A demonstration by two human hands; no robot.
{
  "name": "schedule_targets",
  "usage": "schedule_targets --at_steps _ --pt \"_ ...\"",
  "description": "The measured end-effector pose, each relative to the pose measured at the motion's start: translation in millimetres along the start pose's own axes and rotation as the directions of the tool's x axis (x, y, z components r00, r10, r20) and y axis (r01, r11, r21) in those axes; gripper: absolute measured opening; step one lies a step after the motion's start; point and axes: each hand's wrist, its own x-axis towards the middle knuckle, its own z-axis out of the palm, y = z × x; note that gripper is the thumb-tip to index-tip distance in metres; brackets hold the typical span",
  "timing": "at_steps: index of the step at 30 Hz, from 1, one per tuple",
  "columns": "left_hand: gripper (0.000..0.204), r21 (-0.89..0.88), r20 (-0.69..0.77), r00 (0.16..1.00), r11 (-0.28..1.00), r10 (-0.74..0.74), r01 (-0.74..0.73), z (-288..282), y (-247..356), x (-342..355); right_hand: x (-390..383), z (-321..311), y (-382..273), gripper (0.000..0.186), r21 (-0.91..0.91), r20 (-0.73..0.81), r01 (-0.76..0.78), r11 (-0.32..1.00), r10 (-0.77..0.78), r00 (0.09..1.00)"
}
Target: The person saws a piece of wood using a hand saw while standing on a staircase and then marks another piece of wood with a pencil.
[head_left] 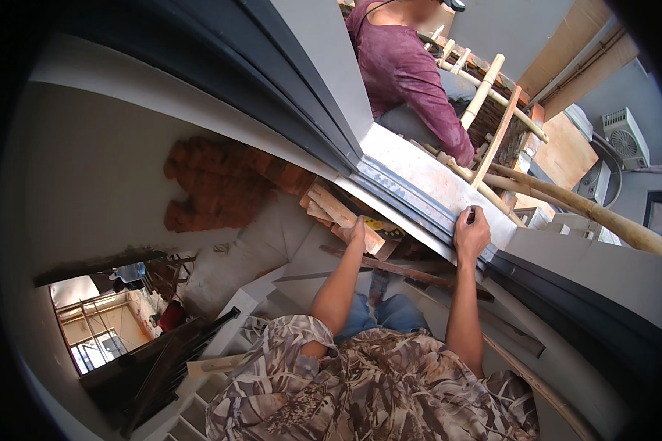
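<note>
My left hand [355,231] grips the edge of a short wooden board [332,205] that lies with other wood pieces below the window opening. My right hand [471,234] is at the window sill [434,184], its fingers curled closed around a small dark thing [471,214] that I cannot make out. Beneath that hand runs the dark grey window track [404,197]. Partly hidden behind the wood, a yellow and black patterned thing [379,225] shows.
Outside the window, a person in a maroon shirt [412,70] reaches down beside bamboo poles [485,92]. Exposed brick [213,184] marks the wall at left. Loose timber [412,274] crosses in front of my legs. A stair railing [169,367] stands at lower left, near another window opening [99,323].
</note>
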Motion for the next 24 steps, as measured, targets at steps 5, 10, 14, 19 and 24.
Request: schedule_targets --at_steps 5,10,14,19,24 --pt "0.084 0.033 0.007 1.000 0.999 0.016 -0.016 18 4 10 0 3 1 0.017 -0.004 -0.070 0.053 0.999 -0.053 0.996" --pt "0.077 0.029 0.041 0.999 1.000 0.006 -0.007 26 9 25 2 3 -2 0.017 0.002 -0.010 0.030 1.000 -0.030 0.999" --pt "0.071 0.029 0.093 0.996 1.000 0.008 -0.011 35 16 29 6 3 -1 0.016 0.012 -0.001 -0.025 1.000 0.025 1.000" --pt "0.064 0.014 0.197 0.980 1.000 -0.014 0.011 42 4 39 4 6 8 0.015 0.018 -0.029 -0.010 1.000 0.011 1.000" --pt "0.058 -0.030 0.351 0.933 0.995 -0.077 0.093 48 -11 63 5 1 5 0.017 0.006 -0.004 0.003 1.000 -0.003 1.000"
